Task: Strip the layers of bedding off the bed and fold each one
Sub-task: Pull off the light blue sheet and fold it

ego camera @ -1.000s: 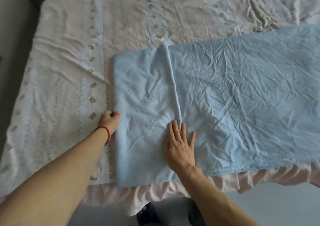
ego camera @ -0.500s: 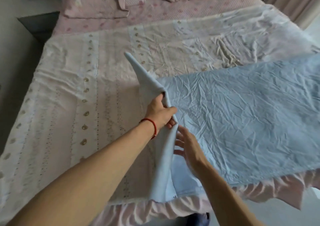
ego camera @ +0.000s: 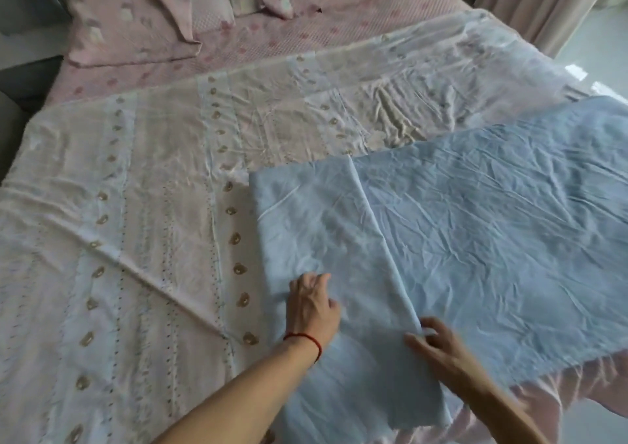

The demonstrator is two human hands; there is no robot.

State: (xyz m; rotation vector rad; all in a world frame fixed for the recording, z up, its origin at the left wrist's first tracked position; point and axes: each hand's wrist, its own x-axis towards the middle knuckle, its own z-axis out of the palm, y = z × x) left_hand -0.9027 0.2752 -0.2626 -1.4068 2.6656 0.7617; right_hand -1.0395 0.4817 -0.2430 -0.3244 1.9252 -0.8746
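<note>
- Head view, far left: a pale patterned cover (ego camera: 136, 239) lies spread over the bed, creased, with rows of small brown motifs running toward the pillows (ego camera: 129, 28) at the head end. It is not yet folded.
- Centre: the blue sheet (ego camera: 492, 233) lies flat on top of the cover, at the near edge of the bed. Its left end is turned over into a folded panel (ego camera: 316, 226), whose free edge runs as a straight line from the far side toward the viewer.
- Left hand (ego camera: 314, 307), with a red cord (ego camera: 306, 339) at the wrist: it rests on the folded panel near the panel's left fold. The fingers are blurred; whether they press flat or pinch cloth cannot be told.
- Right hand (ego camera: 431, 343): it sits at the near end of the panel's free edge, fingers bent on the cloth. It seems to pinch that edge, but motion blur leaves the grip uncertain.
- Far right: the rest of the sheet stretches unfolded to the frame border, over a pink frill (ego camera: 577, 386) hanging at the bedside.
- Step in hand, by judgement: folding the blue sheet in widths from its left end.
- Next move, by judgement: a firm hold on the panel at both sides, then a further turn rightward with the edges kept square.
</note>
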